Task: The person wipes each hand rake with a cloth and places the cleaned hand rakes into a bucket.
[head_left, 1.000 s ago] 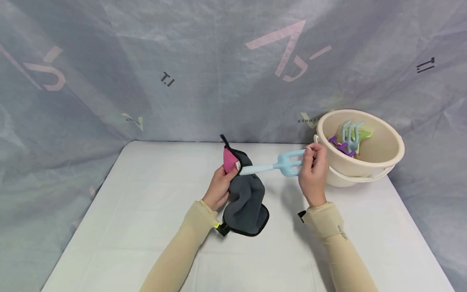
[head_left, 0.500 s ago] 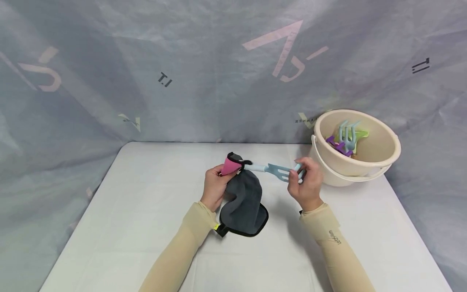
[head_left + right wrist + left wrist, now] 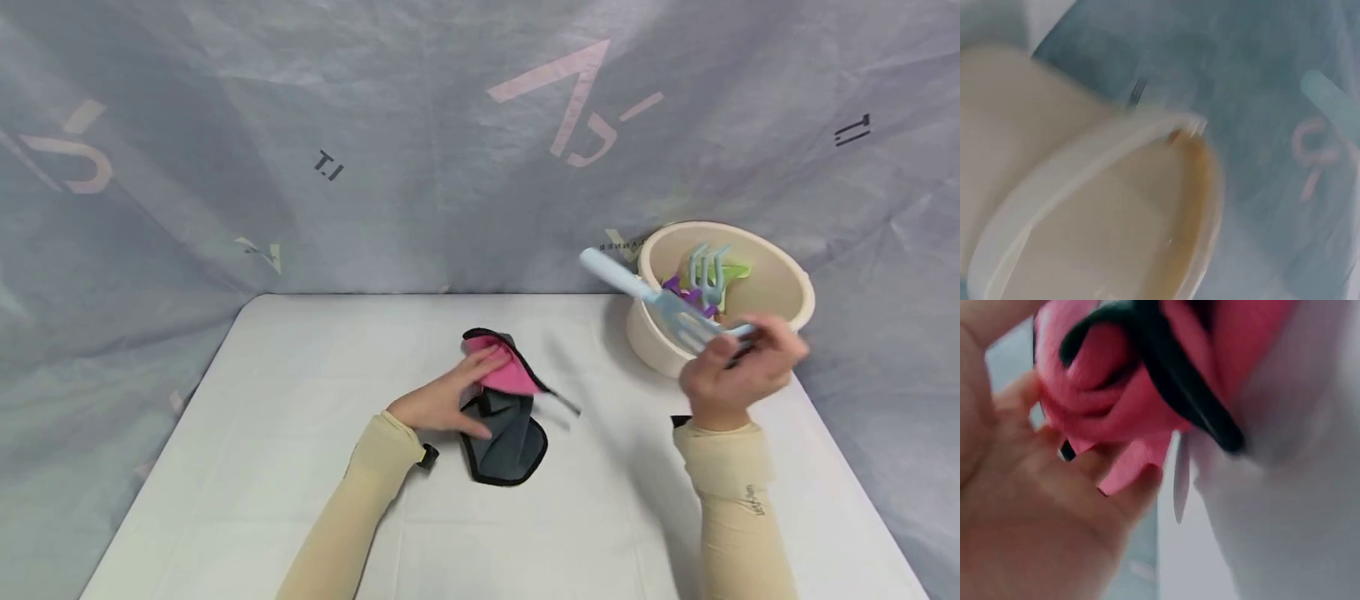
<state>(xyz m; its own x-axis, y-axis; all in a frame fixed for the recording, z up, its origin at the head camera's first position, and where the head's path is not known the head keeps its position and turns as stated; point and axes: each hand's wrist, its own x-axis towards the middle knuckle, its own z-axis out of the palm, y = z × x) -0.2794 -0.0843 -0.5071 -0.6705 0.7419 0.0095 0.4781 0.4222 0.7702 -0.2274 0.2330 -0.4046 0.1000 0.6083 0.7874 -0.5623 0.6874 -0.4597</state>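
My right hand (image 3: 742, 371) holds a light blue hand fork (image 3: 675, 312) by its tined end, in front of the bucket (image 3: 656, 342). The fork's pale handle points up and left, and its tip (image 3: 1329, 100) shows at the right edge of the right wrist view. My left hand (image 3: 446, 400) lies with spread fingers on a dark grey cloth (image 3: 510, 442) with black edging. Its fingertips touch the folded-over pink side (image 3: 1110, 412), while the thumb stands apart over the grey part. A thin black strap sticks out to the right.
Inside the cream bucket, at the table's back right, are another blue hand fork (image 3: 707, 279), a green piece (image 3: 735, 273) and a purple piece (image 3: 675, 287). A grey printed sheet (image 3: 420, 167) hangs behind the white table (image 3: 300, 400).
The fork's handle has come away from the cloth, and my right hand has carried it right to the bucket. My left hand has loosened its grip, and the pink flap has dropped down.
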